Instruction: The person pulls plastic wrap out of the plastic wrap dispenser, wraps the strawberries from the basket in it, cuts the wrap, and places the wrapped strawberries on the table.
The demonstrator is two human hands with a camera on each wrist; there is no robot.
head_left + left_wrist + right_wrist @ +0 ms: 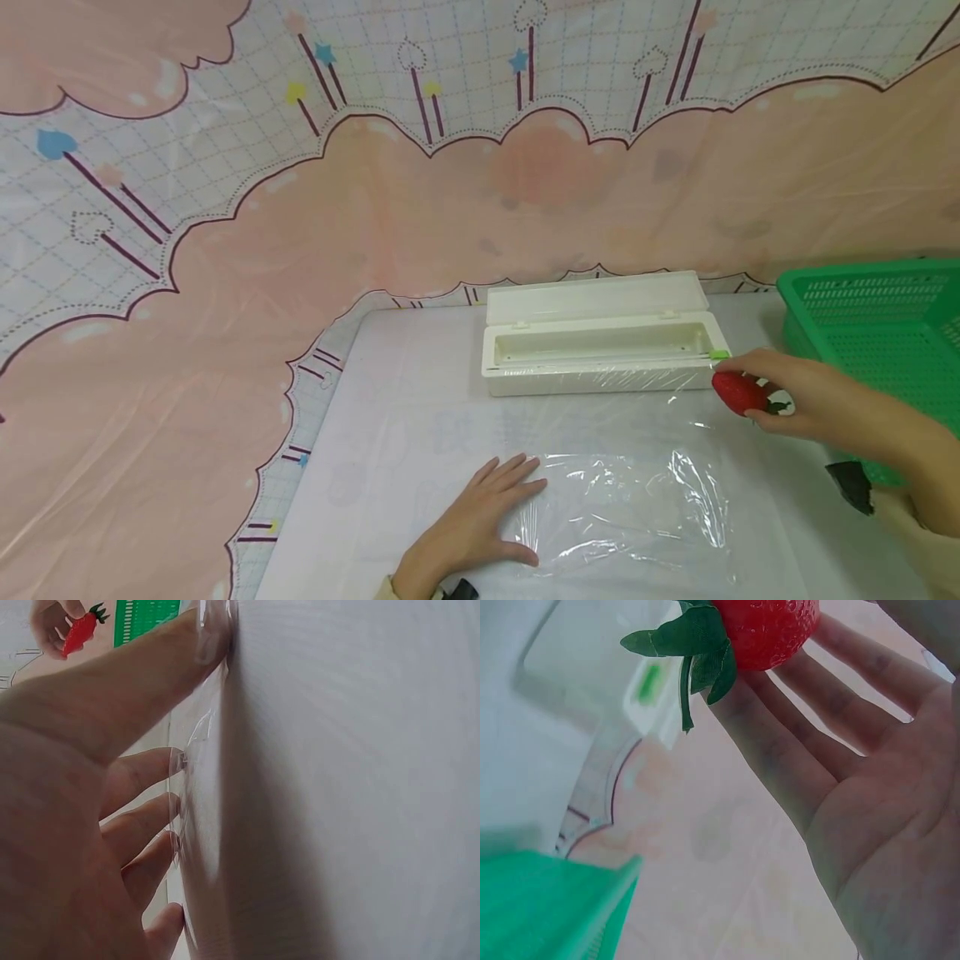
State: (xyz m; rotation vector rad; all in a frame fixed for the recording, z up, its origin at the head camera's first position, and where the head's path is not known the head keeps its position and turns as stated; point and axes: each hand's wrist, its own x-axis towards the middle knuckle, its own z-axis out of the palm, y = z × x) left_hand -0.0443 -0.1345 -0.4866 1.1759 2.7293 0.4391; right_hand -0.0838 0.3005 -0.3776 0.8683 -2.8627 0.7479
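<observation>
My right hand [798,396] holds a red strawberry [738,392] between thumb and fingers, just off the right front corner of a white cling film dispenser box [600,382]. In the right wrist view the strawberry [769,630] shows green leaves and a stem, and looks artificial. A sheet of clear cling film [622,508] runs from the box's front over the white table. My left hand [476,521] rests with spread fingers on the film's left edge. In the left wrist view, film [201,742] lies against the fingertips of the left hand [82,772].
The box's lid [596,296] stands raised at the back, and a small green slider [718,355] sits at its right end. A green perforated basket [813,333] stands at the right. Behind the white table [405,400] hangs a patterned pink cloth [420,217].
</observation>
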